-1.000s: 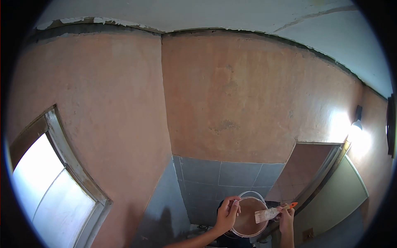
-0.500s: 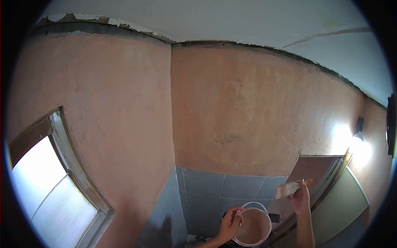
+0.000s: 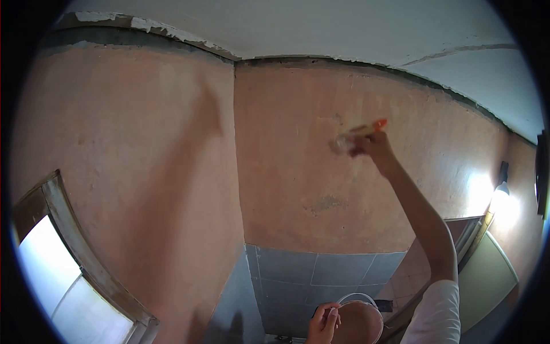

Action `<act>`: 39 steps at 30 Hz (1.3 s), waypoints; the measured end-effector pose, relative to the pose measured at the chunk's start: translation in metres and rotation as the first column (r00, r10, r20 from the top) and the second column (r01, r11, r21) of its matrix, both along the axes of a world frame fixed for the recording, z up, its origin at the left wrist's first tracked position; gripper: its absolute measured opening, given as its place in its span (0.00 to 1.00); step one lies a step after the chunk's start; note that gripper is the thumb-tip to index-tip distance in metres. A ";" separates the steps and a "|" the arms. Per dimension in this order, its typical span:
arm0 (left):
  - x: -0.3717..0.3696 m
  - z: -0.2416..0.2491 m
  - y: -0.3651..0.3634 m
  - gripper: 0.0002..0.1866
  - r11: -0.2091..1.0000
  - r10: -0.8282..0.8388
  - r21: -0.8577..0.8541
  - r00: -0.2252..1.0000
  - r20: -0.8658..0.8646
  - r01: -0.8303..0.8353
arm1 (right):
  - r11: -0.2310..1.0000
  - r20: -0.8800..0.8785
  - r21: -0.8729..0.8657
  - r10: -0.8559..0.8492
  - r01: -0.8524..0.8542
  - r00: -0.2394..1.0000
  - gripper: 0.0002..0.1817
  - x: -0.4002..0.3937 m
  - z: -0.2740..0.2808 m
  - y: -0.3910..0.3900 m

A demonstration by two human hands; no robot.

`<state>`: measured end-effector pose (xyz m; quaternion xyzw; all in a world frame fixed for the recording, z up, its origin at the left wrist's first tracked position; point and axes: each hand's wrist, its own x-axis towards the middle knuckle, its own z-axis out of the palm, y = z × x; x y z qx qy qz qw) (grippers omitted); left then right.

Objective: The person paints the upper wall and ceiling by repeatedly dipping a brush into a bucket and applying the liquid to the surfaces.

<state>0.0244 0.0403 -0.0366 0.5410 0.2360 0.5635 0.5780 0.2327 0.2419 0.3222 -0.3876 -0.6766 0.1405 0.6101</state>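
Note:
My right hand (image 3: 369,144) is raised on an outstretched arm against the upper part of the facing wall (image 3: 286,172). It is closed around a wide paintbrush (image 3: 361,132) with an orange handle end. The bristles point left and are smeared by motion, right at the orange-pink wall surface. Low in the view, my left hand (image 3: 324,324) is closed at the left rim of a white bucket (image 3: 380,322). Pinkish-brown paint (image 3: 358,322) shows inside the bucket, and its pale handle stands up in an arc behind the opening.
Grey tiles (image 3: 341,268) cover the lower wall. A wood-framed window (image 3: 86,246) is at the left. On the right, a lit bulb (image 3: 500,192) hangs above a doorway and a pale green door (image 3: 490,269). Peeling edges run along the ceiling (image 3: 321,28).
My right hand has lifted the paintbrush from beside the bucket up and left to the wall. The bucket and my left hand now appear slightly lower in view.

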 end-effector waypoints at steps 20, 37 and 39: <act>0.001 -0.012 0.010 0.10 1.000 -0.009 -0.025 0.998 0.070 0.011 | 0.836 0.347 0.510 -0.416 0.203 0.840 0.12 -0.011 0.079 0.085; -0.001 -0.005 0.017 0.10 1.000 0.024 0.012 0.997 0.068 -0.025 | 0.699 0.535 0.706 -0.631 0.113 0.562 0.13 -0.020 0.041 0.096; -0.002 -0.012 0.015 0.10 1.000 0.021 -0.009 0.998 0.067 -0.020 | 0.796 0.651 0.599 -0.548 0.088 0.525 0.13 -0.019 -0.019 0.091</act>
